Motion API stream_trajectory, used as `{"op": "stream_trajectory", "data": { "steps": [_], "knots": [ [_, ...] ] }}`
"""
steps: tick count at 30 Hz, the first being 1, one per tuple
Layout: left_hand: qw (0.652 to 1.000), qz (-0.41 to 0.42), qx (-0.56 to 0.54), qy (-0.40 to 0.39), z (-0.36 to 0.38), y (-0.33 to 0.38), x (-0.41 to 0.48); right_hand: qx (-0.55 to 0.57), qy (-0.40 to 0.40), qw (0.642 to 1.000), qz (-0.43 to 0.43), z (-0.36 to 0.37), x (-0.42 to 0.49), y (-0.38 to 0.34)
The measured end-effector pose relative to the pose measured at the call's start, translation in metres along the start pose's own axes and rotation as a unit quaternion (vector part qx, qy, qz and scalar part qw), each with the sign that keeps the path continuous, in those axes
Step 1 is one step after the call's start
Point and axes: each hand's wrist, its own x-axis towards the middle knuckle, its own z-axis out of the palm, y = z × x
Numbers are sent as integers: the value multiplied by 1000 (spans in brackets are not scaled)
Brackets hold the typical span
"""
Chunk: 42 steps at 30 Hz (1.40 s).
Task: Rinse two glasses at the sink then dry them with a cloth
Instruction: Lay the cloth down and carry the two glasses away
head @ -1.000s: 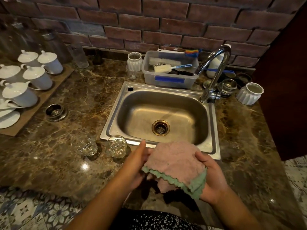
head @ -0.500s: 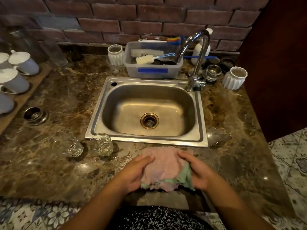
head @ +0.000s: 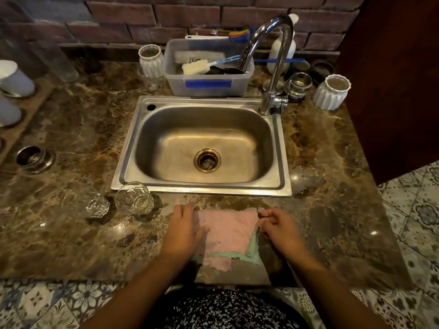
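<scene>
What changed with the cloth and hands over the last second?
The cloth, bunched between both hands a second ago, now lies spread on the counter before the sink. The left hand rests flat on its left side; the right hand pinches its right edge. The two glasses stayed put left of it.

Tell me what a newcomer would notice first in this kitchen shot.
Probably the stainless steel sink at the centre of the brown marble counter, its tall chrome tap rising at the back right corner. Next, the pink and green cloth spread in front of it, left hand flat on it, right hand pinching its right edge. A round glass and a faceted glass sit just left of the cloth.
</scene>
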Motion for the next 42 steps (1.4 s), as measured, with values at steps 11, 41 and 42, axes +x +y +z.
{"op": "stream_trajectory", "data": {
  "steps": [11, 41, 42],
  "knots": [
    [938, 190, 280, -71, 24, -44, -17, -451, -61, 847, -274, 50, -30, 14],
    [956, 182, 165, -158, -77, -52, -32, -481, -63, 851, -201, 100, -65, -59],
    [961, 164, 166, -151, -85, -55, -39, -479, -76, 849, -211, 107, -68, -64]
  ]
}}
